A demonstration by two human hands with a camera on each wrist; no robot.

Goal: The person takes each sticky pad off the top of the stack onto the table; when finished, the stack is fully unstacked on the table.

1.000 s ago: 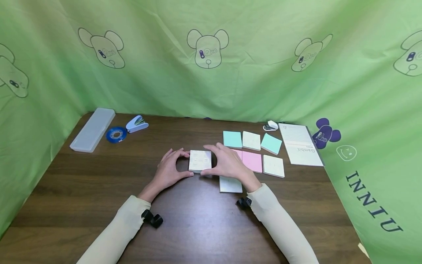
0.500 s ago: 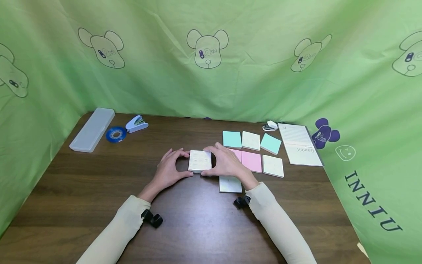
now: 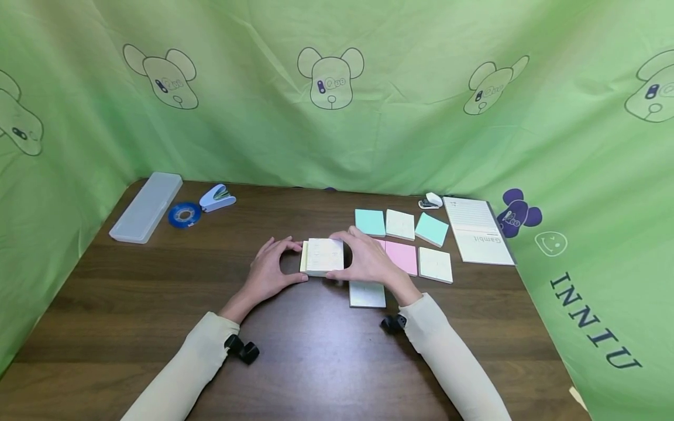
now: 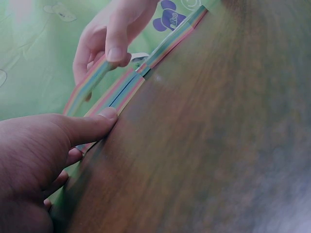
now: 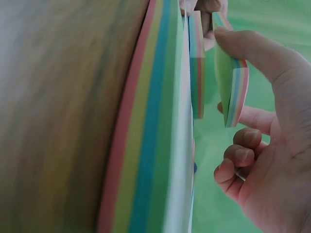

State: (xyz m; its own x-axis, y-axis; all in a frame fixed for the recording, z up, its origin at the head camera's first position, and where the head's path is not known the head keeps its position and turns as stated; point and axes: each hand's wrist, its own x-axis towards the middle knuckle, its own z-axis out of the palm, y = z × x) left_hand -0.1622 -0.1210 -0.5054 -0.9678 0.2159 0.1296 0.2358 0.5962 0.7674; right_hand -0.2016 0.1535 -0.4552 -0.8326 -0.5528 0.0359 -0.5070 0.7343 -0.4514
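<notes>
A stack of sticky notes lies mid-table between both hands. My left hand pinches its left side, thumb against the lower layers that stay on the wood. Thumb and fingers of my right hand grip the upper block, which is raised and shifted right of the thin lower block. A yellow strip of the lower layers shows at the left. In the left wrist view the lifted block hangs tilted under the right hand.
Another pad lies by my right wrist. Teal, cream and pink pads and a notebook lie to the right. A clear case, blue tape roll and stapler sit back left. Green cloth walls the table.
The right hand has lifted the upper block of the stack and slid it slightly right, so a yellow edge now shows at the left. The left hand has stayed put.
</notes>
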